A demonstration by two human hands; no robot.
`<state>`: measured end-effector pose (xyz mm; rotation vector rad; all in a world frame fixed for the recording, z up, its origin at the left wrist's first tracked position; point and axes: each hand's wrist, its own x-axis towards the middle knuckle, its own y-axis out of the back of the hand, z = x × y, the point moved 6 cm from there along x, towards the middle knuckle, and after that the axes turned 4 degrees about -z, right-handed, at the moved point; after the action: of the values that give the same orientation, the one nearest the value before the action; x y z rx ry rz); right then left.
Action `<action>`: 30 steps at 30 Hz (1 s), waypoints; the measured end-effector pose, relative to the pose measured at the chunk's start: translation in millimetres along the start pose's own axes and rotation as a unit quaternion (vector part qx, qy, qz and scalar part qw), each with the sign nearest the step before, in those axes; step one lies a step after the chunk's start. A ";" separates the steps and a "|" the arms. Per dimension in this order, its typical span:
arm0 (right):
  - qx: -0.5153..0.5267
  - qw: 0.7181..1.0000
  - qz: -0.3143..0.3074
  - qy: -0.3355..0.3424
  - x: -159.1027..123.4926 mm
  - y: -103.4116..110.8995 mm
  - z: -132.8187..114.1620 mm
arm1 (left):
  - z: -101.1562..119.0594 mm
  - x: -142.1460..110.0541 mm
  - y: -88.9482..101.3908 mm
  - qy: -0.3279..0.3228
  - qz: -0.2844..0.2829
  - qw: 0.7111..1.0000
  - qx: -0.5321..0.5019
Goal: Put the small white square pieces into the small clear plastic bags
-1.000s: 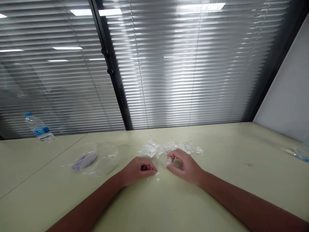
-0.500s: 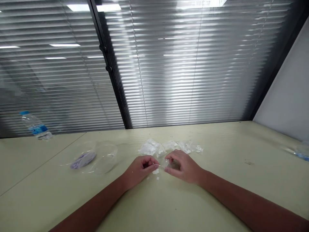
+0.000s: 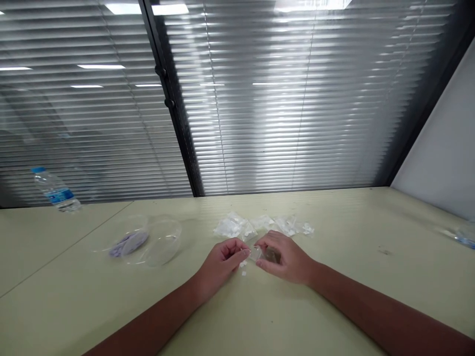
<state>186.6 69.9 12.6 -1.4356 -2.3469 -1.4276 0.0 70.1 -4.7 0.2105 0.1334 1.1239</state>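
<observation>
My left hand [image 3: 227, 258] is closed in a pinch, thumb against forefinger; what lies between the tips is too small to make out. Facing it, my right hand [image 3: 284, 257] curls its fingers round a small clear plastic bag [image 3: 256, 253], whose mouth points toward the left fingertips. A few tiny white pieces [image 3: 243, 269] lie on the table just below the left fingertips. Right behind both hands is a row of clear bags [image 3: 233, 225] with white bits in and around them.
Left of the hands, a clear round plastic container [image 3: 163, 242] stands open with a purple item [image 3: 129, 243] in it. A water bottle [image 3: 57, 192] with a blue cap is at the far left. Another clear bottle [image 3: 465, 237] shows at the right edge. Blinds [image 3: 260, 123] rise behind the table.
My left hand has moved slightly right, its pinched fingertips now at the bag's mouth. The right hand has stayed nearly in place. The view has shifted a little.
</observation>
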 end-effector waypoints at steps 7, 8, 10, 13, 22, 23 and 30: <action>-0.008 1.000 -0.005 0.026 -1.7 -2.0 -2.3 | -2.4 0.9 -4.6 -0.001 -0.024 1.000 0.009; -0.012 0.999 -0.007 0.032 -1.9 -2.5 -3.6 | -3.0 0.6 -6.2 -0.002 -0.031 0.999 0.012; -0.023 0.999 -0.013 0.041 -2.0 -4.0 -5.9 | -3.3 -0.3 -8.8 -0.007 -0.040 0.999 0.018; -0.039 0.998 -0.022 0.053 -1.9 -6.5 -8.2 | -1.6 -2.1 -10.6 -0.010 -0.044 0.998 0.035; -0.051 0.996 -0.021 0.066 -2.3 -8.1 -9.7 | -0.3 -2.6 -11.3 -0.005 -0.034 0.998 0.050; -0.050 0.996 -0.020 0.066 -2.2 -7.8 -9.8 | -0.9 -2.3 -11.1 -0.006 -0.032 0.998 0.048; -0.024 0.999 0.009 0.045 -2.5 -2.9 -4.5 | 1.6 -1.4 -6.2 -0.008 -0.026 0.999 0.047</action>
<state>184.2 64.5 12.0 -1.3702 -2.2555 -1.5211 5.2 66.0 -4.6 0.2983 0.1768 1.0649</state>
